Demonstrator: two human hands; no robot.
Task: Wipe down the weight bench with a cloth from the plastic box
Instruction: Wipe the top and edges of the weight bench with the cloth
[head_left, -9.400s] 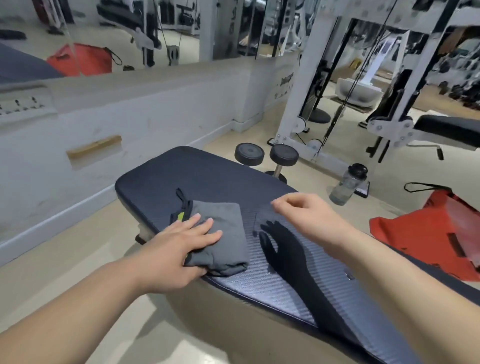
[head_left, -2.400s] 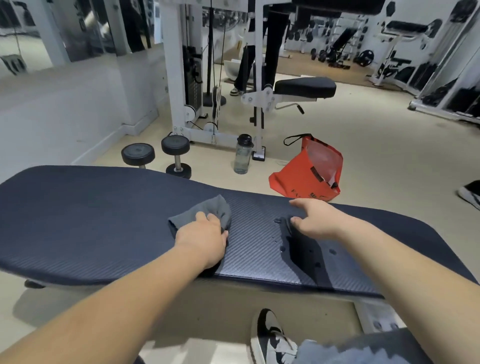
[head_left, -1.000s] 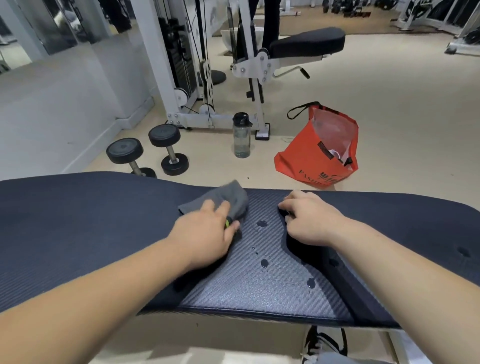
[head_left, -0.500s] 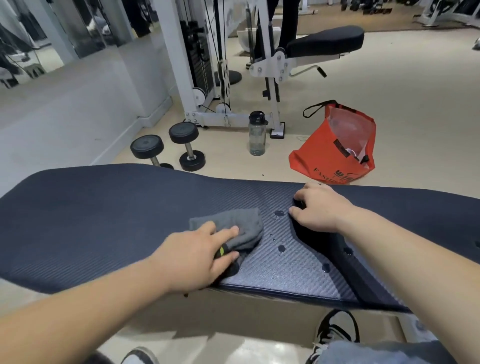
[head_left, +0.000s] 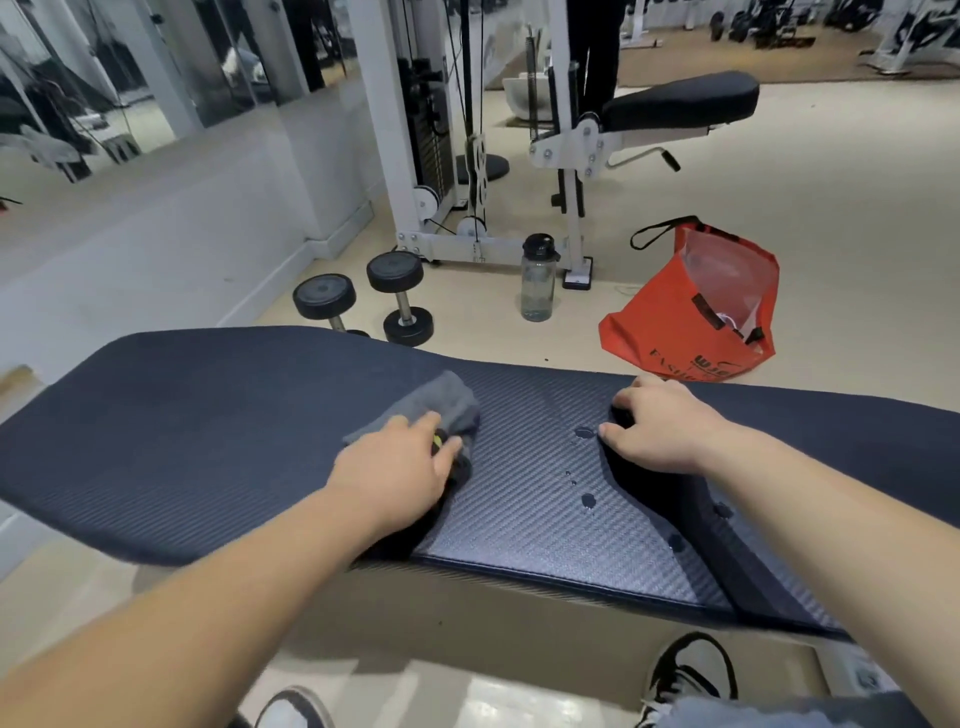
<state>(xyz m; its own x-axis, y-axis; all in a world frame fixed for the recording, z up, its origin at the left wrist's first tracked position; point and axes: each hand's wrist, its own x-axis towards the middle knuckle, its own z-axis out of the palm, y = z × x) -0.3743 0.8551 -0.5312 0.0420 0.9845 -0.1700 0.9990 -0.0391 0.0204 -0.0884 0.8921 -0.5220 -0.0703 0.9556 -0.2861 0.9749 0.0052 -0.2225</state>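
Note:
A dark padded weight bench (head_left: 208, 431) runs across the view from left to right. My left hand (head_left: 400, 473) presses a folded grey cloth (head_left: 441, 402) flat onto the middle of the pad, near its far edge. My right hand (head_left: 660, 431) rests with curled fingers on the pad to the right, holding nothing. Several water drops (head_left: 587, 499) lie on the textured pad between my two hands. The plastic box is out of view.
Beyond the bench on the floor stand two black dumbbells (head_left: 363, 301), a clear water bottle (head_left: 537, 278) and a red bag (head_left: 696, 317). A white cable machine (head_left: 467, 156) with a black seat stands further back. My shoes (head_left: 685, 675) show below the bench.
My left hand has slid the cloth away from me, from the pad's near edge up to its far edge. My right hand has stayed in place on the pad.

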